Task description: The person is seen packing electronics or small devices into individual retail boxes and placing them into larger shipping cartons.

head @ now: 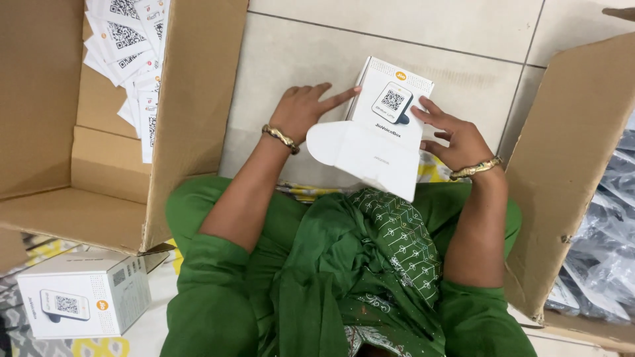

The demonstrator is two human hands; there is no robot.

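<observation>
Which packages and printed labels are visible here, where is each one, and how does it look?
White box: centre, between left hand and right hand, flap open, orange dot.
Second white box: bottom left, closed.
White leaflets: inside left brown carton, black square codes.
Clear bags: in right brown carton.

Both hands, left hand (301, 109) and right hand (456, 139), hold a white box (387, 125) with open flap
</observation>
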